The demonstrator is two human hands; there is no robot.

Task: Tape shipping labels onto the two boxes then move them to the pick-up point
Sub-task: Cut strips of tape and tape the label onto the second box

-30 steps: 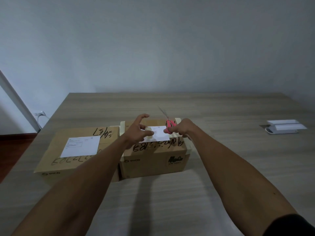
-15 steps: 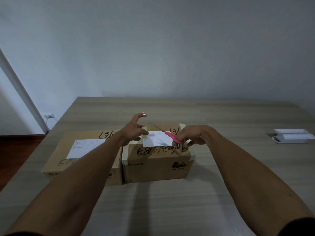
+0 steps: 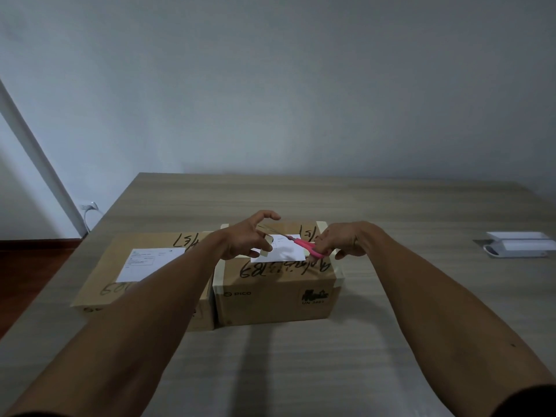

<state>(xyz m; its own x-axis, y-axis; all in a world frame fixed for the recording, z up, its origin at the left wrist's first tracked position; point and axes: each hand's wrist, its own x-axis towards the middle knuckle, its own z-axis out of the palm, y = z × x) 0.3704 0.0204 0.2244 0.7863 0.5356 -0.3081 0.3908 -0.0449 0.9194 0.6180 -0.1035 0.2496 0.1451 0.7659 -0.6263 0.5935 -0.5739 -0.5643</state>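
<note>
Two cardboard boxes stand side by side on the wooden table. The left box [image 3: 144, 296] has a white label [image 3: 150, 263] lying on its top. A second white label [image 3: 285, 251] lies on the top of the right box [image 3: 276, 293]. My left hand [image 3: 245, 239] hovers over that label's left edge, thumb and fingers pinching a tan tape roll [image 3: 266, 249]. My right hand [image 3: 346, 240] grips pink-handled scissors [image 3: 310, 246]. Their blades point left across the label toward my left hand. My left forearm covers part of the left box.
A white device [image 3: 517, 248] lies at the table's right edge. A wall socket with a cable [image 3: 88, 206] sits low on the wall beyond the table's left edge. Dark wooden floor [image 3: 18, 266] shows to the left. The table ends at a grey wall behind.
My right hand has swung the scissors from pointing up and away to pointing left across the label. My left hand stayed over the right box.
</note>
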